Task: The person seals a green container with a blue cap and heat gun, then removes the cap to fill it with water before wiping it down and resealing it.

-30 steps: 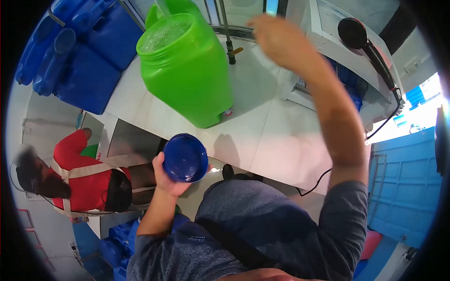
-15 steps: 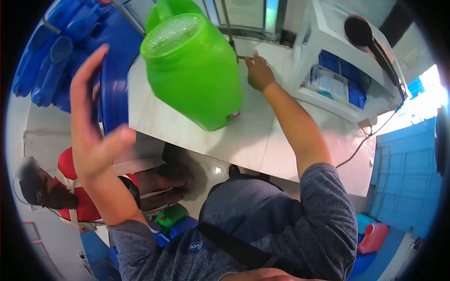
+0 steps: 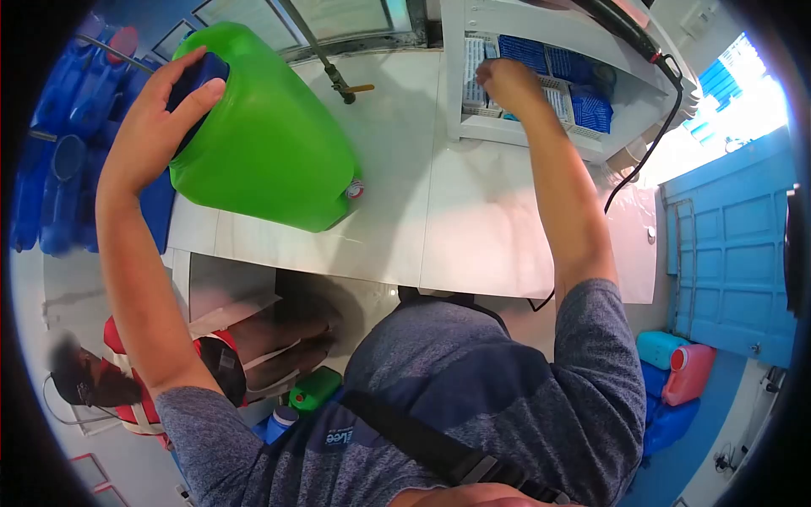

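A large green water jug (image 3: pixel 266 139) stands on the white counter (image 3: pixel 397 203) at the left, a small red-and-white spout fitting (image 3: pixel 355 189) low on its side. My left hand (image 3: pixel 148 131) is wrapped over the dark blue cap (image 3: pixel 201 97) on the jug's mouth. At the right, my right hand (image 3: pixel 514 83) reaches into the open white cabinet (image 3: pixel 456 84), over small baskets (image 3: pixel 483 110) of white-and-blue packets (image 3: pixel 475 68). Its fingers are pinched together; whether something is between them is hidden.
A tap (image 3: pixel 342 84) with a yellow lever hangs behind the jug. Blue containers (image 3: pixel 63 186) crowd the far left. A heat gun-like black tool (image 3: pixel 621 25) with a cord lies on the cabinet. A seated person in red (image 3: pixel 139 372) is at lower left.
My left hand came onto the jug's mouth, now covered by the blue cap; water showed there before. My right hand left the tap lever and moved right into the cabinet.
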`<state>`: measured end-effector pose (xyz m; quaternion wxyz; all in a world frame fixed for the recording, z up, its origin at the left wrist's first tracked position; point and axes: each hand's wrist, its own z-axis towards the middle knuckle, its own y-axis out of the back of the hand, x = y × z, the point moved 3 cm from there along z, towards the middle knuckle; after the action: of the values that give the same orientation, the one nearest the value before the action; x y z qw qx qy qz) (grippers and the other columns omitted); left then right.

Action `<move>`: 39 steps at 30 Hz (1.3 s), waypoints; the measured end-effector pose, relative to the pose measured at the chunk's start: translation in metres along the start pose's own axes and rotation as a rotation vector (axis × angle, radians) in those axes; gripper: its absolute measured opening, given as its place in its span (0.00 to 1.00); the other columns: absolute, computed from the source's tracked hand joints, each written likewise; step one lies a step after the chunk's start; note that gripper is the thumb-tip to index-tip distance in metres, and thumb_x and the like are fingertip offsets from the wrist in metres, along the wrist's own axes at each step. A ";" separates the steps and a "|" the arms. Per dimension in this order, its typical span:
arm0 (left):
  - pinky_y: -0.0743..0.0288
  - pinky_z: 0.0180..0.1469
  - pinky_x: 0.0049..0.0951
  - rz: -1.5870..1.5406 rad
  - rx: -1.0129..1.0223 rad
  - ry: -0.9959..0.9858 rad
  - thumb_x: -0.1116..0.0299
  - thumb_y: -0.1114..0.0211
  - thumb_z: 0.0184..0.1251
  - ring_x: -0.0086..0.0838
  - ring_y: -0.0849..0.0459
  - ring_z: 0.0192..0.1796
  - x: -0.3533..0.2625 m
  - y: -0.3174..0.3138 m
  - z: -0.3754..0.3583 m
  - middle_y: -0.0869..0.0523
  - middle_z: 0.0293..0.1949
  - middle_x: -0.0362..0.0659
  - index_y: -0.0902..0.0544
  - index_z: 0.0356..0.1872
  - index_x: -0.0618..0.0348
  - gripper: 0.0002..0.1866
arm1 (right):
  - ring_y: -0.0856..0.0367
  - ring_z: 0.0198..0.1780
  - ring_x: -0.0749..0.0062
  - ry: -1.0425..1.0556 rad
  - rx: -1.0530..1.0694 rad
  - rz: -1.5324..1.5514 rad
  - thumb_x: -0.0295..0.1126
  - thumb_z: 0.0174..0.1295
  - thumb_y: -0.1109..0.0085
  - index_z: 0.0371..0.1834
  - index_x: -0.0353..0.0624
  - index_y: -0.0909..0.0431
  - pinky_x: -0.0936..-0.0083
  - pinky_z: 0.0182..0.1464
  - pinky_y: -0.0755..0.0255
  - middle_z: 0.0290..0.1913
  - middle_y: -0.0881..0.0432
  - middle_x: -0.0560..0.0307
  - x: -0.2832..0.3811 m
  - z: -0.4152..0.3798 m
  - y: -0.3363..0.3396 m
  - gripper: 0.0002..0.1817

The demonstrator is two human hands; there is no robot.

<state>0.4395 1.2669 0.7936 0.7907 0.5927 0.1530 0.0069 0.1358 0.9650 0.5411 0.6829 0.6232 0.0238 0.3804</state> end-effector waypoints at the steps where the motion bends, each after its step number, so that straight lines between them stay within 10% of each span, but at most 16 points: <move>1: 0.42 0.75 0.35 0.007 -0.005 0.005 0.46 0.33 0.68 0.40 0.29 0.73 -0.002 -0.001 0.000 0.25 0.69 0.51 0.26 0.69 0.60 0.36 | 0.16 0.53 0.51 0.061 0.034 -0.173 0.38 0.65 0.42 0.49 0.50 0.13 0.54 0.55 0.26 0.51 0.12 0.52 -0.001 0.007 -0.014 0.14; 6: 0.42 0.75 0.35 0.090 -0.045 0.025 0.46 0.38 0.71 0.42 0.31 0.74 -0.005 -0.006 -0.003 0.27 0.70 0.54 0.28 0.71 0.61 0.35 | 0.18 0.59 0.57 -0.087 0.331 -0.515 0.51 0.67 0.40 0.51 0.56 0.13 0.53 0.59 0.28 0.55 0.14 0.55 0.006 0.044 -0.035 0.17; 13: 0.38 0.74 0.37 0.208 -0.076 0.158 0.38 0.42 0.69 0.48 0.28 0.72 -0.011 -0.010 -0.001 0.27 0.70 0.58 0.29 0.71 0.60 0.40 | 0.18 0.61 0.50 -0.148 0.338 -0.232 0.46 0.66 0.40 0.55 0.51 0.14 0.52 0.62 0.28 0.59 0.15 0.50 -0.008 0.062 -0.020 0.19; 17: 0.37 0.73 0.38 0.314 -0.042 0.169 0.37 0.41 0.68 0.49 0.27 0.71 -0.009 -0.010 0.005 0.27 0.70 0.58 0.29 0.71 0.59 0.41 | 0.15 0.53 0.51 -0.076 -0.075 -0.013 0.50 0.70 0.44 0.50 0.47 0.15 0.59 0.56 0.23 0.51 0.13 0.46 -0.024 0.074 -0.014 0.20; 19: 0.36 0.73 0.38 0.365 -0.022 0.181 0.36 0.41 0.68 0.48 0.28 0.72 -0.009 -0.010 0.007 0.27 0.70 0.58 0.29 0.72 0.58 0.41 | 0.16 0.51 0.42 0.165 -0.800 -0.288 0.48 0.71 0.45 0.54 0.42 0.18 0.56 0.56 0.24 0.53 0.15 0.42 -0.033 0.073 -0.011 0.21; 25: 0.37 0.74 0.37 0.215 0.144 0.024 0.37 0.40 0.68 0.41 0.30 0.73 -0.001 0.007 0.004 0.27 0.70 0.54 0.33 0.75 0.53 0.42 | 0.17 0.52 0.44 0.194 -1.034 -0.001 0.39 0.73 0.46 0.60 0.37 0.22 0.57 0.52 0.22 0.54 0.17 0.37 -0.010 0.004 0.026 0.19; 29: 0.33 0.70 0.36 0.012 0.182 0.111 0.35 0.41 0.68 0.41 0.25 0.69 0.018 0.020 -0.005 0.23 0.66 0.54 0.36 0.75 0.52 0.43 | 0.16 0.52 0.49 -0.075 -0.613 0.641 0.34 0.72 0.45 0.61 0.37 0.22 0.61 0.51 0.20 0.58 0.18 0.40 -0.029 -0.017 0.022 0.18; 32: 0.27 0.47 0.33 0.132 0.191 0.486 0.31 0.45 0.69 0.33 0.21 0.40 0.020 0.052 -0.020 0.19 0.41 0.47 0.34 0.65 0.54 0.38 | 0.15 0.48 0.62 -0.092 -0.621 0.803 0.33 0.73 0.46 0.63 0.38 0.24 0.69 0.45 0.19 0.55 0.16 0.47 -0.012 -0.034 0.035 0.19; 34: 0.28 0.45 0.31 0.148 0.105 0.421 0.32 0.45 0.70 0.31 0.23 0.38 0.034 0.053 -0.022 0.21 0.39 0.45 0.32 0.63 0.53 0.36 | 0.17 0.47 0.72 -0.175 -0.457 0.909 0.34 0.74 0.46 0.64 0.38 0.25 0.76 0.43 0.20 0.55 0.17 0.51 -0.016 -0.029 0.030 0.19; 36: 0.29 0.42 0.28 0.206 -0.168 0.106 0.35 0.46 0.73 0.26 0.24 0.37 0.045 0.048 -0.019 0.23 0.37 0.40 0.30 0.58 0.50 0.29 | 0.17 0.47 0.66 -0.182 -0.470 1.006 0.34 0.74 0.47 0.64 0.38 0.25 0.71 0.45 0.19 0.57 0.18 0.49 -0.021 -0.012 0.020 0.19; 39: 0.30 0.43 0.28 0.027 0.108 0.280 0.39 0.45 0.75 0.25 0.24 0.38 0.064 0.039 -0.013 0.23 0.39 0.39 0.30 0.56 0.49 0.25 | 0.18 0.47 0.56 -0.059 -0.495 0.620 0.35 0.72 0.47 0.64 0.40 0.25 0.62 0.51 0.22 0.59 0.20 0.46 -0.046 0.029 0.010 0.20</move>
<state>0.5042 1.3027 0.8123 0.7284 0.6295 0.2542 0.0919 0.1132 0.9147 0.5365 0.6657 0.4279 -0.2774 0.5448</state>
